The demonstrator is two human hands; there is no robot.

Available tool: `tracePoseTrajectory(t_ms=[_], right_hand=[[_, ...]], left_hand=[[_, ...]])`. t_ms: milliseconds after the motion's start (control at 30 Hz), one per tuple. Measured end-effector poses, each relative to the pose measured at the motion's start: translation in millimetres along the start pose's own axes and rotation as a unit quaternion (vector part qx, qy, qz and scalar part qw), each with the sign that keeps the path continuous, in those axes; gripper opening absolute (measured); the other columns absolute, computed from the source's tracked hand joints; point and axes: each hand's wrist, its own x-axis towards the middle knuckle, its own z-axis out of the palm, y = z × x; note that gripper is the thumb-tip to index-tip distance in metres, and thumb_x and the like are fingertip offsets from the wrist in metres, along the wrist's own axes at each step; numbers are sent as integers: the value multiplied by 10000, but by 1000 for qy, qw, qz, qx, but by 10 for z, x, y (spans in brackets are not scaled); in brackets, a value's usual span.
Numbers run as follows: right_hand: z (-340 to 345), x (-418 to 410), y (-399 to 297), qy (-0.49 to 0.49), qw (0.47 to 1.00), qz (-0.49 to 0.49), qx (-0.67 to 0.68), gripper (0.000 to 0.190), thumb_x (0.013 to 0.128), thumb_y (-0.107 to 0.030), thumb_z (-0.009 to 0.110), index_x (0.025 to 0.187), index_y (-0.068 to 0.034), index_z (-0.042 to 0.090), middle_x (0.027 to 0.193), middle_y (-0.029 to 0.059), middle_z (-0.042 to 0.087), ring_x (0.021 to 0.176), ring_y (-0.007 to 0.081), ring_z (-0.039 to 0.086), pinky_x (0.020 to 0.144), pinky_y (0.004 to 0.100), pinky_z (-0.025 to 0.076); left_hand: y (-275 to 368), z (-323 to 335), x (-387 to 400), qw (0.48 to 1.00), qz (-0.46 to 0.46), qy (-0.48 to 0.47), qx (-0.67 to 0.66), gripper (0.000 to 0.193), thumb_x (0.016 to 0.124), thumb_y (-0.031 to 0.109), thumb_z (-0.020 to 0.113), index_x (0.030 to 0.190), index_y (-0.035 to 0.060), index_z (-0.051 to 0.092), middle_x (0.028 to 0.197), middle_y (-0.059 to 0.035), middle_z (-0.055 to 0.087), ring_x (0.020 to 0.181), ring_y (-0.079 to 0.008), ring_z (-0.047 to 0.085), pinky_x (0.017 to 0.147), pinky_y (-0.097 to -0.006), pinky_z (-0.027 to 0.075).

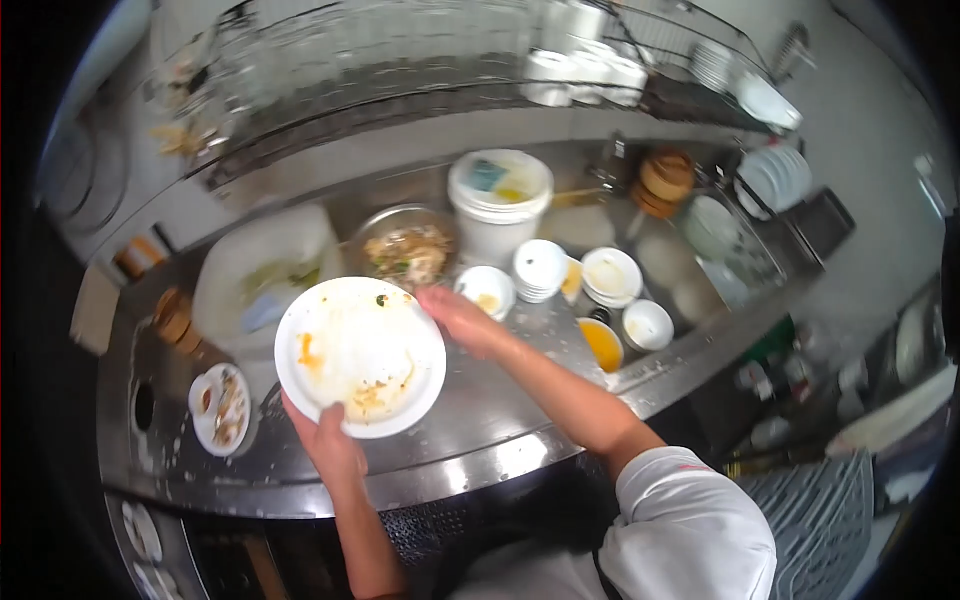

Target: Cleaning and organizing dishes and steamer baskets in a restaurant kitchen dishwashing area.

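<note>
A white round plate [367, 352] with food scraps and orange sauce smears is held over the steel counter [480, 397]. My left hand [330, 442] grips its lower left edge, thumb on the rim. At the plate's upper right edge, my right hand [461, 319] holds the rim, its fingers partly hidden. Just beyond the plate sits a metal bowl [360, 232] full of food scraps. A translucent plastic tub [217, 277] with greenish scraps and something blue stands behind and to the left. Left of the plate, an oval white dish [236, 442] with leftovers and a spoon lies on the counter.
A white bucket [499, 232] stands behind stacked white bowls [541, 271]. A bowl of orange liquid [602, 345] is at the sink's left end. Bamboo steamers [664, 180] and racked plates [776, 180] stand farther right. A wire shelf [420, 94] with glasses and cups hangs above.
</note>
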Motion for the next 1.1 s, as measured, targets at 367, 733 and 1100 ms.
tracePoseTrajectory(t_ms=[367,733,1100], right_hand=[[-3200,-2154,-276,489,871,-44,-23,412,828,-10,485,1226,39,392,1070,196,580,902,245,615,767,340,515],[-5663,-1649,820,572,729,330,-182,306,844,-44,467,1113,13,332,1018,264,574,675,362,647,434,385,548],[-5439,-1282,1747,714,646,268,34,347,908,-143,404,1228,-122,270,1108,226,557,857,353,615,567,413,512]], left_hand=[[-1023,1447,-575,884,-168,-433,54,629,894,80,556,1421,58,215,1248,-156,507,1085,-202,527,924,-339,420],[-1947,2877,-1148,843,-294,-409,190,489,900,96,566,1341,47,361,1176,-128,565,1072,-195,543,933,-321,407],[-2230,3208,-1178,857,-354,-315,202,472,907,135,574,1325,37,376,1169,-133,570,1052,-180,541,906,-305,419]])
